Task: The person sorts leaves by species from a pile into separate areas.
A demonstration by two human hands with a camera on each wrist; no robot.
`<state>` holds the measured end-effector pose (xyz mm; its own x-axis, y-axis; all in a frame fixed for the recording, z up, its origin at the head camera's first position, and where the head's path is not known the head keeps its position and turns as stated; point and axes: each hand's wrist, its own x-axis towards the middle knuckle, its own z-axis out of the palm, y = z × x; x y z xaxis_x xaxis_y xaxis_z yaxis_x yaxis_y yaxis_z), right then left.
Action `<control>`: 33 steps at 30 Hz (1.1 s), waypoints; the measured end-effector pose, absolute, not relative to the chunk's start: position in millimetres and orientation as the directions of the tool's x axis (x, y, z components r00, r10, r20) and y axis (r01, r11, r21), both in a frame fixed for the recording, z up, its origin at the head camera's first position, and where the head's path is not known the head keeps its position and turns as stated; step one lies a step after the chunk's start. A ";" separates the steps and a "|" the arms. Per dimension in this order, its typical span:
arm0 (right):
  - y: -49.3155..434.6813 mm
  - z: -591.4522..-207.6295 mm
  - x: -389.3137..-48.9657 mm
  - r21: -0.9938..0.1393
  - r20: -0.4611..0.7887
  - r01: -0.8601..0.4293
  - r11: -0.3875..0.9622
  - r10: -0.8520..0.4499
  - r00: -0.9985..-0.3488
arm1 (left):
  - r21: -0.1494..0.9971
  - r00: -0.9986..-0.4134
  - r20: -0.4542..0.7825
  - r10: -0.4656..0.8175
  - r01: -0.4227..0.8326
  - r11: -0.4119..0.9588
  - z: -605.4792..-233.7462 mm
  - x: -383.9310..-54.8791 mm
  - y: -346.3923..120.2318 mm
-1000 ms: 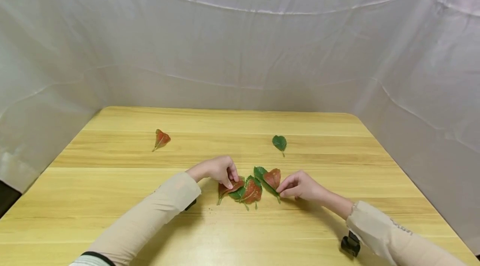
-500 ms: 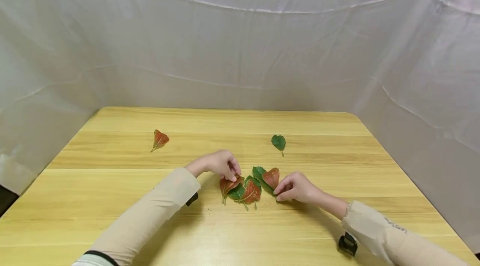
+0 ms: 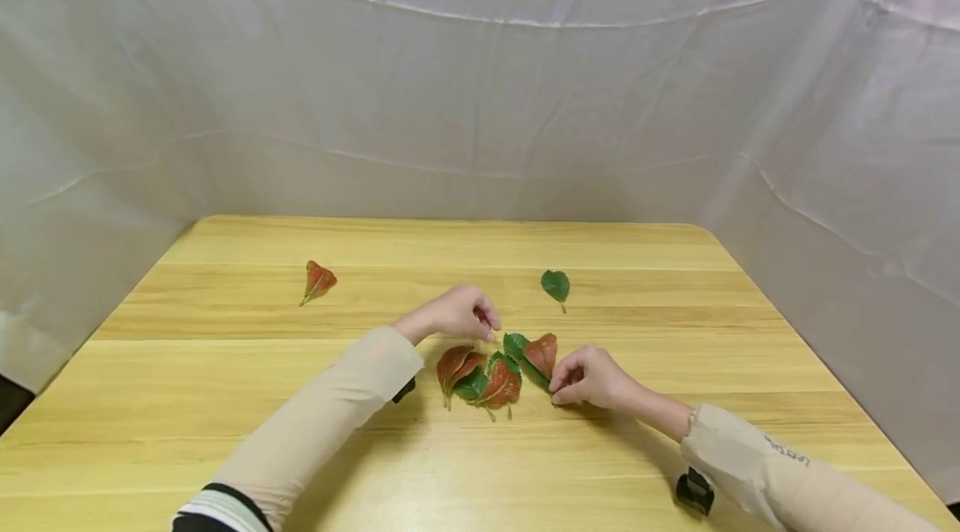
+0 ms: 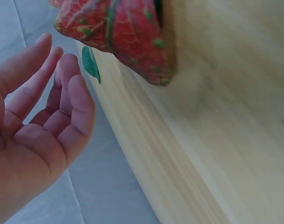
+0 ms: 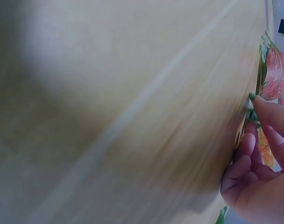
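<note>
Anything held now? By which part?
Right hand pinches the stem end of the green leaf beneath a red leaf; can't tell if the red one is pinched too. Left hand holds nothing.

We're on to colour straight away: deep green on the far leaf point(image 3: 556, 285), and over to the left we get a russet-red leaf point(image 3: 319, 280) with a pale yellowish stem! In the cluster we see brick-red leaves point(image 3: 454, 371) against a dark green leaf point(image 3: 472, 384), and from the left wrist, look, we catch a crimson leaf point(image 4: 132, 37) flecked bright green, veined in pale pink, its midrib green! Below, we have a honey-yellow tabletop point(image 3: 600, 482) streaked with tan grain; behind, silvery-grey cloth point(image 3: 480, 98); then beige sleeves point(image 3: 322, 411), dark lettering on the right one, black-and-white stripes point(image 3: 225, 505) below the left
</note>
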<state>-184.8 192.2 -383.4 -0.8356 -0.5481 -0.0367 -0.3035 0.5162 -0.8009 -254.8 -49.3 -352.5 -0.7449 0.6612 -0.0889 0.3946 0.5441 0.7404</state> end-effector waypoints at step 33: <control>195.5 -384.3 -184.1 -0.797 -0.034 -0.312 0.518 -0.553 -0.832 | 0.803 -0.496 -0.210 0.843 0.404 0.438 -357.7 -273.0 -2.3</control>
